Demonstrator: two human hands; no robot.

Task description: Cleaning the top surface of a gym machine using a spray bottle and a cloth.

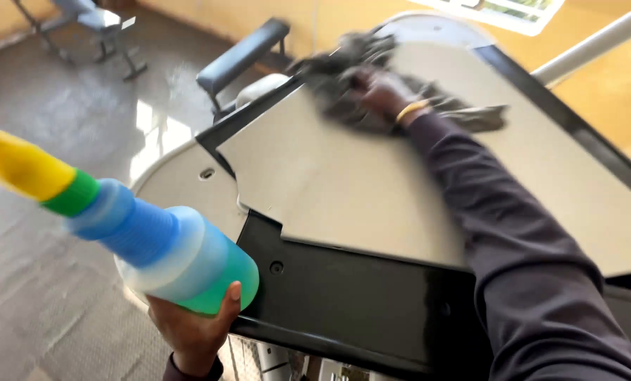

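You're mid-wipe: your right hand (379,92) presses a dark cloth (350,77) flat on the machine's grey cover panel (343,190), while your left hand (192,328) clasps the spray bottle (167,254); next, sweep the cloth across the unwiped panel.

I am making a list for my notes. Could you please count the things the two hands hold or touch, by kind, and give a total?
Spray bottle, blue-green with a yellow and green nozzle, held by the left hand: 1
Dark grey cloth, pressed under the right hand: 1
Beige machine panel with black frame, under the cloth: 1
Total: 3
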